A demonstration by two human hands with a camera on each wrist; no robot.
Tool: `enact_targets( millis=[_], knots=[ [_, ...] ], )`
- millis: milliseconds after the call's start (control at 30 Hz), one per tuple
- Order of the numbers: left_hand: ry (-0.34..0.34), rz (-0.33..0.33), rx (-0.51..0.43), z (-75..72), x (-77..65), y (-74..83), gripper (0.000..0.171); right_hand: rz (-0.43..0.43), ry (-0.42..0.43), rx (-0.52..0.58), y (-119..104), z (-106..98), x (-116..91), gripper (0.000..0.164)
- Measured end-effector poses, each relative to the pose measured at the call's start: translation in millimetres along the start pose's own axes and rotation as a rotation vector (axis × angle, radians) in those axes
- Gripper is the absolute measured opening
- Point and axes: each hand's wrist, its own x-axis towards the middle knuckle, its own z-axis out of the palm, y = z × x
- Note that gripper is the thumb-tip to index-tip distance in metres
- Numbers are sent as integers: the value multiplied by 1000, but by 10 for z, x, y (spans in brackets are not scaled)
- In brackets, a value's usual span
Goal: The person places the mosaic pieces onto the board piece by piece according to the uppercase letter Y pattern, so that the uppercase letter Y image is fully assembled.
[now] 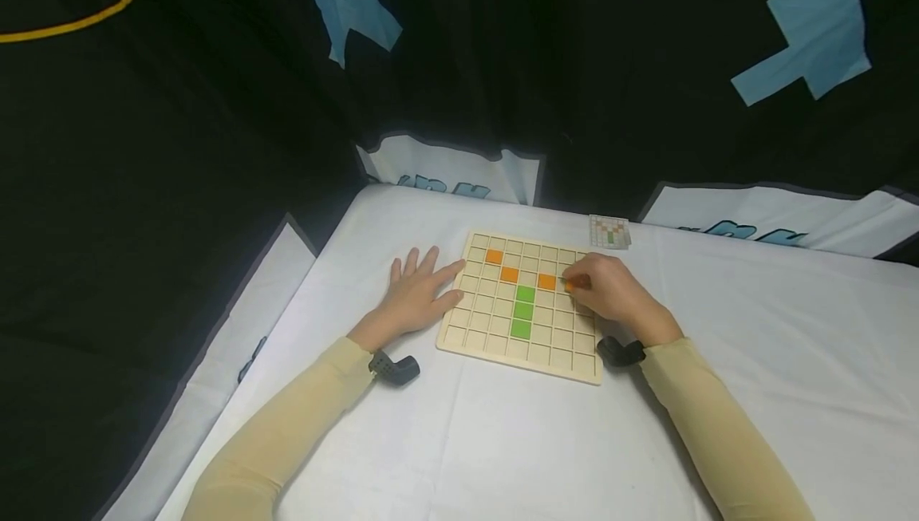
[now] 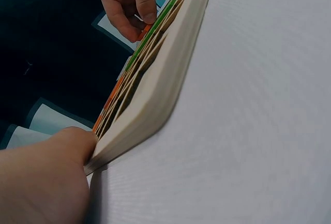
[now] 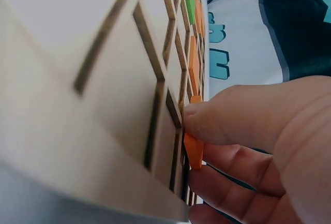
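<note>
A wooden grid board (image 1: 495,341) lies on the white cloth, with square recesses. Three green tiles (image 1: 523,311) form a column in it; orange tiles sit above, two to the left and one orange tile (image 1: 546,282) to the right. My right hand (image 1: 610,290) pinches another orange tile (image 3: 194,151) between thumb and fingers, tilted, right at the recesses near the board's right side. At the board's left edge, my left hand (image 1: 416,297) lies with fingers spread, thumb and forefinger touching the rim. Only its thumb side shows in the left wrist view.
Behind the board's far right corner lies a small card (image 1: 609,232) printed with a coloured grid pattern. A dark curtain (image 1: 459,90) hangs behind the table. Black wrist cameras (image 1: 398,369) sit on both wrists, the right one close to the board's edge.
</note>
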Motion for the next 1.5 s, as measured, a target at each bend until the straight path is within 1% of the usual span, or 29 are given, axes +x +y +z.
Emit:
enact_targets(
  millis=[233, 467, 867, 1133, 1267, 1500],
  knots=[
    [2, -4, 0, 12, -2, -8, 61, 15, -20, 19, -42, 25, 70, 31],
    [-2, -4, 7, 11, 13, -1, 61, 8, -13, 26, -44, 46, 92, 30],
    [-1, -4, 1, -10, 7, 16, 61, 61, -38, 53, -20, 27, 69, 31],
    [3, 1, -11, -13, 4, 18, 60, 76, -46, 77, -1, 17, 54, 30],
    [-2, 0, -8, -12, 10, 22, 60, 64, -41, 75, 0, 14, 42, 29],
    [1, -10, 1, -11, 7, 18, 61, 16, -24, 42, -5, 32, 46, 28]
  ],
)
